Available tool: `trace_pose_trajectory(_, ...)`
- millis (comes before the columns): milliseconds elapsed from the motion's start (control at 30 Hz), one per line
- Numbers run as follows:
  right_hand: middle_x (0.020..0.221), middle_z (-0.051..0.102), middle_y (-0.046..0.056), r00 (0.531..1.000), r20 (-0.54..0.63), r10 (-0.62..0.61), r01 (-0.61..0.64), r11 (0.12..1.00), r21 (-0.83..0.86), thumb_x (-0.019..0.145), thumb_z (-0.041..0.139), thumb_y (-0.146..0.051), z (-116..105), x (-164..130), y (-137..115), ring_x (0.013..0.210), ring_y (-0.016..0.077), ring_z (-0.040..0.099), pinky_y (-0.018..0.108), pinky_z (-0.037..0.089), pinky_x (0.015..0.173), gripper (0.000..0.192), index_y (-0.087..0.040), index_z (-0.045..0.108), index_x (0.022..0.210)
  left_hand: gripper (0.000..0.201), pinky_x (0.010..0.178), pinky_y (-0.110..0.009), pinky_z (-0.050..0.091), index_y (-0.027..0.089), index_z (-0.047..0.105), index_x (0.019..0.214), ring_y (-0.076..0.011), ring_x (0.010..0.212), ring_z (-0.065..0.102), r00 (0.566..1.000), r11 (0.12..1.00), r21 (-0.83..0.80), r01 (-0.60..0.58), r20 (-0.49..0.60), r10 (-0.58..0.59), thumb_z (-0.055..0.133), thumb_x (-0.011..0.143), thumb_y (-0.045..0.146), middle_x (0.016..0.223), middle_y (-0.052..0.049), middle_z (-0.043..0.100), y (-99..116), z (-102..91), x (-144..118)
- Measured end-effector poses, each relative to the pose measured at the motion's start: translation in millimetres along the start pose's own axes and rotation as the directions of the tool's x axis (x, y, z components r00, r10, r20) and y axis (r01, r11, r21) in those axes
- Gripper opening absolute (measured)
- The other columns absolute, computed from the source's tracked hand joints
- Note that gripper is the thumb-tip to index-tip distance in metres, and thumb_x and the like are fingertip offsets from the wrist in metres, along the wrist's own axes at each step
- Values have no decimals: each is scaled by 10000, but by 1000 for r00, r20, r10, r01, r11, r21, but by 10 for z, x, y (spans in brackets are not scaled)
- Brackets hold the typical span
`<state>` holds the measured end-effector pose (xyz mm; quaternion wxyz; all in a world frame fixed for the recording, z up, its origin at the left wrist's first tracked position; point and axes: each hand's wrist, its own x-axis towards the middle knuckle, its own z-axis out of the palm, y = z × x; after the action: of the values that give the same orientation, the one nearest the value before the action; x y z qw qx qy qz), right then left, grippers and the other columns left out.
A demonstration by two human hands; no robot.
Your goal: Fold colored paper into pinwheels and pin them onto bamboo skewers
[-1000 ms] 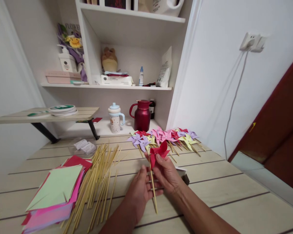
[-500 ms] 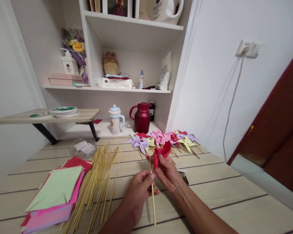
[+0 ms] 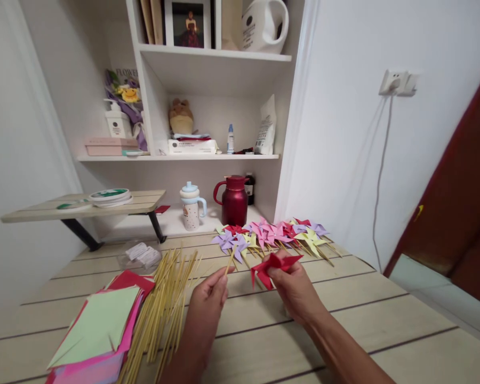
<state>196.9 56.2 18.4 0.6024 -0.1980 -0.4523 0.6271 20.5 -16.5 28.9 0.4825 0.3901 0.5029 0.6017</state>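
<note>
Two hands over a plank table (image 3: 384, 320) — left hand (image 3: 208, 298) pinching a stick (image 3: 229, 264), right hand (image 3: 296, 290) a red pinwheel (image 3: 274, 265).

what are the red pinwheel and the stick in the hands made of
Red pinwheel: looks like thin matte coloured paper, with sharp folded points. Stick: pale yellowish and slim like the loose sticks on the table, probably bamboo or wood, unpainted.

Red pinwheel (image 3: 275, 266), tan bamboo sticks (image 3: 164, 298), dark red jug (image 3: 234, 200); paper stack (image 3: 100, 325) (green sheet topmost) pink and red.
</note>
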Motion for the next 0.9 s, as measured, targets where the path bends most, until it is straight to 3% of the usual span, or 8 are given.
trace_pose_trajectory(67,713,694,-10,998,56,-43,50,990,-134,681,832,-201,10,-22,-15,582,121,569,241,435,537,150,-192,683,692,568,468,-181,199,147,725,1110,-65,488,289,999,999,19,-29,-31,29,733,704,544,529,85,342,29,1,7)
trace_pose_trajectory(167,755,680,1,982,169,-82,128,950,-285,738,746,-145,38,-56,-52,634,136,587,245,450,556,72,-193,698,714,589,444,-193,142,150,706,1137,-63,457,219,999,999,31,-10,36,9,715,718,563,505,99,292,45,-1,4)
trace_pose_trajectory(300,763,667,7,940,307,-148,269,876,-401,748,631,-37,91,-104,-108,689,153,602,250,468,583,204,-214,732,740,590,427,-203,103,152,661,1189,-61,430,173,995,998,64,12,98,-18,662,771,568,496,105,299,43,-15,-23)
trace_pose_trajectory(533,727,697,10,875,406,-262,445,767,-463,731,565,41,136,-140,-173,720,173,620,272,480,625,352,-245,765,775,567,440,-205,110,134,682,1148,-61,442,191,995,996,77,-34,99,26,673,767,555,492,105,285,1,4,-20)
trace_pose_trajectory(733,699,690,8,853,443,-276,483,739,-470,757,576,13,155,-157,-197,705,166,629,272,480,630,295,-227,748,773,527,428,-200,115,136,708,1030,-54,427,194,997,997,72,-36,73,31,673,745,578,497,105,282,-7,45,-32)
trace_pose_trajectory(900,716,694,4,856,443,-267,477,739,-476,744,576,19,172,-174,-200,705,153,630,260,479,637,289,-223,732,766,549,429,-190,155,134,698,1061,-58,441,211,994,996,91,-19,108,9,657,752,586,505,103,297,46,48,-54)
